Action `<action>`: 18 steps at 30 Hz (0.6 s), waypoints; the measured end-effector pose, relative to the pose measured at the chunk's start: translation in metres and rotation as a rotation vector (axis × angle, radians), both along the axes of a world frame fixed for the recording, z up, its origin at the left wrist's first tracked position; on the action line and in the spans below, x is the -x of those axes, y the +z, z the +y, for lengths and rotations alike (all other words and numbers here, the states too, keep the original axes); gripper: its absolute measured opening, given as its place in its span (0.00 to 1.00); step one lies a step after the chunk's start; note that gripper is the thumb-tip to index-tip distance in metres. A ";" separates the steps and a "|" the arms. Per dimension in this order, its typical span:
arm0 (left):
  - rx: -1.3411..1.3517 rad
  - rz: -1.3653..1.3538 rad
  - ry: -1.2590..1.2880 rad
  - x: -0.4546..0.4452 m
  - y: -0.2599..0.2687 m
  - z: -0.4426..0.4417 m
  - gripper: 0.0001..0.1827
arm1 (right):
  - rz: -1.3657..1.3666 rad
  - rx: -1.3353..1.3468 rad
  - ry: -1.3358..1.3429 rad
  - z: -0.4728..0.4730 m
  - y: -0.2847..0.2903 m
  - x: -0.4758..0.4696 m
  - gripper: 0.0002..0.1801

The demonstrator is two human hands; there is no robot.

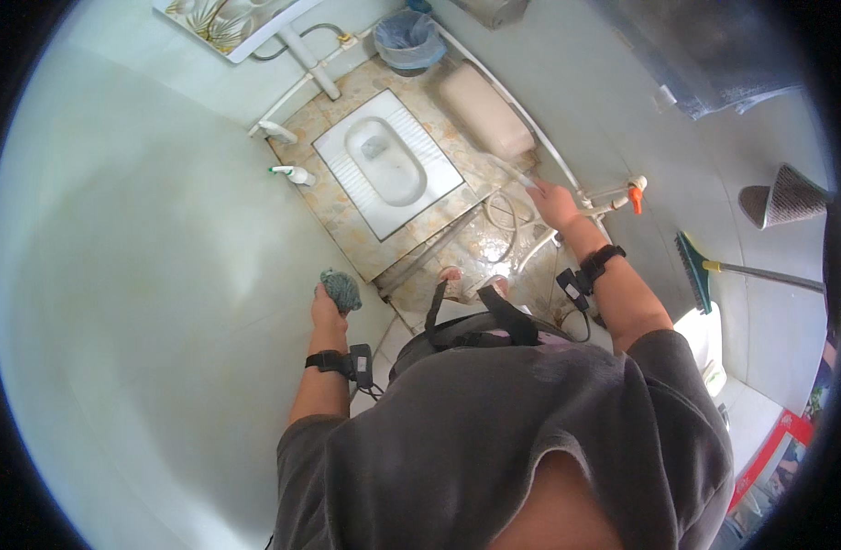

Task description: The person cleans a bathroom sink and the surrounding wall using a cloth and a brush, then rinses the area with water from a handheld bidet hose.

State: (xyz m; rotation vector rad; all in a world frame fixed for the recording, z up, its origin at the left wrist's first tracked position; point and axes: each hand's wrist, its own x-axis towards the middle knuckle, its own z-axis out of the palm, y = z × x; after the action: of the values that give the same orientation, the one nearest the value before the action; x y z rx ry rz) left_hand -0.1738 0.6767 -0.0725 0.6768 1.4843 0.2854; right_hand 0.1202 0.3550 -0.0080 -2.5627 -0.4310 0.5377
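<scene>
A crumpled green-grey cloth (342, 291) is gripped in my left hand (326, 311), close to the pale wall on the left. My right hand (554, 203) is closed around the end of a pale hose (513, 171), which points toward the beige box-shaped object by the right wall. More of the hose lies coiled on the wet tiled floor below that hand. Ahead, a white squat toilet (387, 163) is set in a raised step with patterned tiles. A white spray bottle (298, 175) stands at the step's left edge.
A bin with a blue bag (408, 41) stands in the far corner, near the beige object (485, 110). Pipes and an orange-handled tap (635, 199) run along the right wall. A green brush with a long handle (695, 273) and a grey slipper (784, 199) are farther right.
</scene>
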 end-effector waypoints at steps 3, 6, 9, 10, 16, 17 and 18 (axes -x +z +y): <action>-0.015 0.030 -0.088 -0.005 0.004 -0.001 0.24 | -0.143 -0.153 0.078 0.043 0.026 -0.010 0.18; -0.039 -0.003 -0.100 0.005 -0.004 0.003 0.24 | -0.342 -0.341 0.139 0.085 0.056 -0.025 0.15; -0.046 0.064 -0.053 0.005 0.007 -0.004 0.23 | -0.347 -0.396 0.155 0.120 0.100 -0.031 0.15; -0.046 0.066 -0.051 0.007 0.007 -0.005 0.23 | -0.344 -0.396 0.156 0.128 0.110 -0.034 0.15; -0.008 0.001 -0.043 0.024 0.004 -0.009 0.22 | -0.346 -0.442 0.331 0.154 0.113 -0.040 0.14; -0.005 0.007 -0.009 0.028 0.002 -0.008 0.22 | -0.342 -0.441 0.329 0.152 0.103 -0.038 0.14; 0.000 0.011 0.019 0.029 0.001 -0.007 0.22 | -0.311 -0.359 0.387 0.147 0.091 -0.037 0.14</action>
State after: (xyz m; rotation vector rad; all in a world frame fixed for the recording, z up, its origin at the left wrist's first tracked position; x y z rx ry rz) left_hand -0.2026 0.6701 -0.0717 0.6657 1.5021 0.2970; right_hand 0.1575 0.5017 0.0826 -2.2207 -1.0451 0.1620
